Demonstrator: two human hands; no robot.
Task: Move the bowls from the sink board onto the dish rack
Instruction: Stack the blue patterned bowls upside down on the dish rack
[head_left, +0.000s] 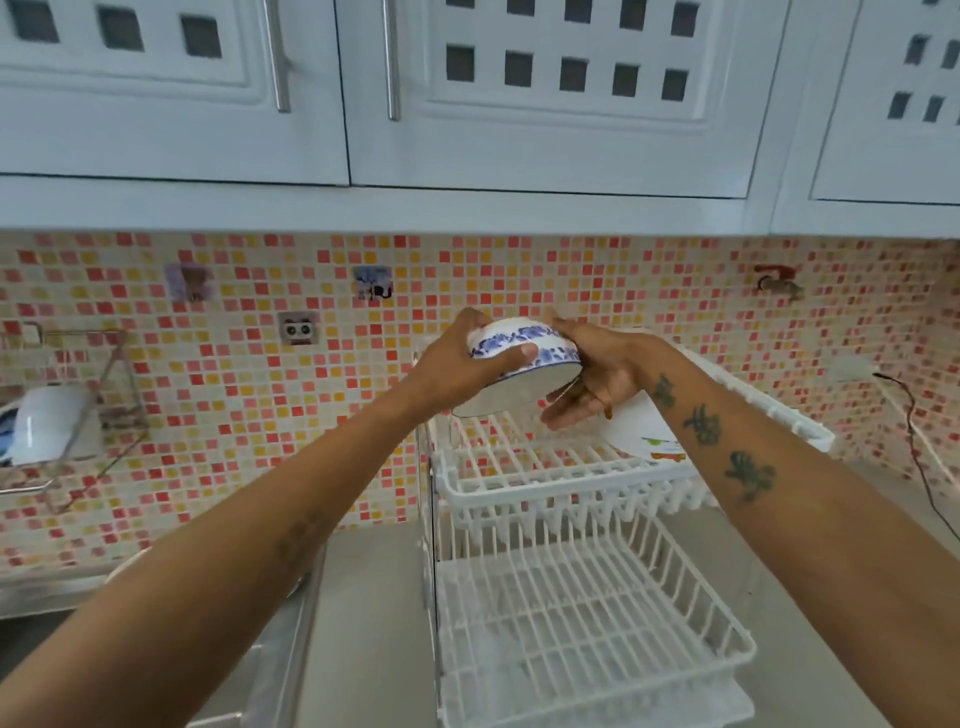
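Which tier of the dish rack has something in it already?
The upper tier: a white dish with a coloured print sits at its right end. The lower tier shows only bare wire.

Over the dish rack (519, 499) at frame centre, a bowl (524, 358) between the left hand (457, 364) and right hand (608, 374) filled the approach. The upper tier's left half lay bare (a plate (634, 431) stood at its right end); the lower tier opened toward the bottom edge.

At frame centre the left hand (457, 364) grips a blue-patterned bowl (524, 358), tilted mouth-down above the 2-tier dish rack (519, 493), while the right hand (602, 374) seems to press it with straight fingers (566, 409).
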